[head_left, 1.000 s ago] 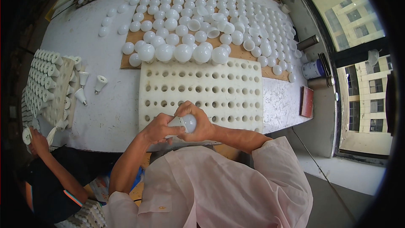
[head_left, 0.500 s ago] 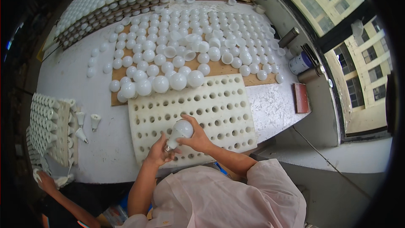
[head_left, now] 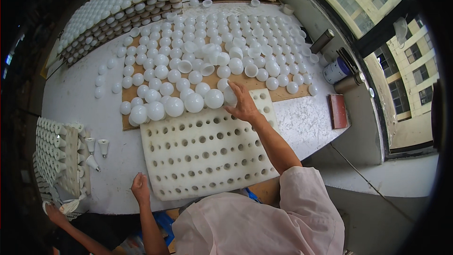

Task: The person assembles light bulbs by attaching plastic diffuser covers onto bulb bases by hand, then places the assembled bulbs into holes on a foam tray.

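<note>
My right hand (head_left: 244, 105) reaches over the far edge of a white foam tray (head_left: 207, 156) full of round holes. Its fingers grip a white bulb globe (head_left: 230, 95) at the right end of a row of larger globes (head_left: 193, 102). My left hand (head_left: 140, 188) rests at the table's near edge, beside the tray's front left corner, fingers curled with nothing in them. Beyond the row, many smaller white globes (head_left: 226, 42) lie on brown cardboard (head_left: 283, 93).
Stacked trays of finished bulbs (head_left: 118, 4) stand at the far left. A rack of white bulb bases (head_left: 52, 151) and a few loose bases (head_left: 101, 146) sit at the left. Another person's hand (head_left: 54, 212) works there. A blue-and-white can (head_left: 336, 70) and a reddish pad (head_left: 338, 111) lie near the window.
Both hands held one globe together over the tray's near edge. Now my right hand has carried it to the far edge, and my left hand has dropped back to the table's front.
</note>
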Tool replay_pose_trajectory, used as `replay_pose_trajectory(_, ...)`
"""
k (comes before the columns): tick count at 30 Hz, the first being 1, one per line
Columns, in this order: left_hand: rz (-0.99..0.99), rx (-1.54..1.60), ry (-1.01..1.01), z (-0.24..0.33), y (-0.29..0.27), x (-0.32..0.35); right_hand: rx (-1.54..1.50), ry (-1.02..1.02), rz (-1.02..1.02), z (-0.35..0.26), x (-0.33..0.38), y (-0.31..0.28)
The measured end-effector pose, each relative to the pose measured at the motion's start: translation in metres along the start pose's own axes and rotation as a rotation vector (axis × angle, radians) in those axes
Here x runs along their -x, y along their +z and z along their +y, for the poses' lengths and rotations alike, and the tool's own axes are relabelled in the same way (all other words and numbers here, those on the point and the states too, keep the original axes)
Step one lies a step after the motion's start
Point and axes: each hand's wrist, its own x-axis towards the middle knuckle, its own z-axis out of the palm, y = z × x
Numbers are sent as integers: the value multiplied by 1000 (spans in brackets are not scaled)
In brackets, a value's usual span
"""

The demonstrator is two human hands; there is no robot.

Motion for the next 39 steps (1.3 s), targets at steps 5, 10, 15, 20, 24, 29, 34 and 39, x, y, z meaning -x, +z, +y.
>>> replay_pose_trajectory(5, -306, 5, -204, 4, 7, 25, -207, 203, 302, 27, 35, -41)
replay_pose_trajectory(10, -341, 144, -224, 4, 10, 37, -73, 767, 23, 96, 148, -66)
replay_pose_trajectory(15, -405, 264, -263, 0, 4, 38, -370, 774, 57, 75, 182, -59)
replay_pose_trajectory(20, -426, 337, -259, -3, 6, 47, -484, 886, 20, 83, 178, -71)
replay_pose_trajectory(24, -391, 304, -256, -2, 8, 53, -439, 846, 40, 91, 181, -70)
replay_pose_trajectory(29, -351, 121, -267, 3, 12, 53, -360, 805, 59, 93, 182, -71)
replay_pose_trajectory(34, -299, 102, -266, -4, 13, 47, -339, 749, 53, 91, 184, -67)
replay_pose_trajectory(39, -277, 118, -279, -3, 16, 45, -400, 706, 30, 91, 179, -61)
